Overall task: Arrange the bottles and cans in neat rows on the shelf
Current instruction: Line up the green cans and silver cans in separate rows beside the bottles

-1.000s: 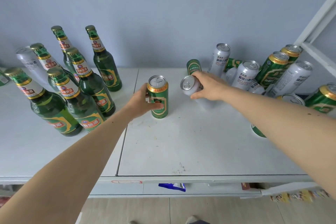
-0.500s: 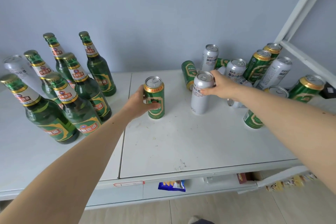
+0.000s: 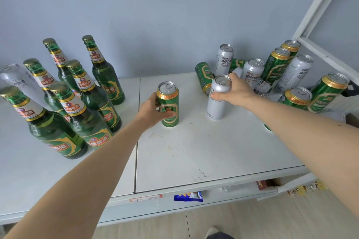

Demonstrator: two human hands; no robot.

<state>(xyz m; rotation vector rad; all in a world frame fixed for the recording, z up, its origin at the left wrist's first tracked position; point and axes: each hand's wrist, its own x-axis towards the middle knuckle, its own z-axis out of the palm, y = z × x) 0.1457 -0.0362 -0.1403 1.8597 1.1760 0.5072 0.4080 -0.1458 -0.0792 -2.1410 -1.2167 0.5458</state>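
I note the white shelf (image 3: 194,151) as the largest item, a flat top split by a seam running front to back just left of centre, its front edge lying across the lower part of the view. A grey wall stands behind it and a white frame (image 3: 318,15) rises at the right rear. The front right panel of the shelf lies bare from the two held cans down to the edge.

On the left I count six green glass bottles (image 3: 97,101), upright, gold-capped, with red-and-white neck labels, grouped closely; one silver can (image 3: 13,79) stands behind them at the far left. At the right rear sits a crowded cluster of cans (image 3: 275,72), green and silver, most upright, at least one green can on its side.

Between these groups, well apart from the front edge, two cans stand upright on the shelf. The green can (image 3: 168,105), gold-rimmed, stands just right of the seam; my left hand (image 3: 153,110) grips its side, fingers and thumb wrapped round the body. The silver can (image 3: 218,99) stands near the cluster; my right hand (image 3: 237,91) holds its upper part from the right side, fingers curled round it below the rim. Both forearms reach in from the lower corners.
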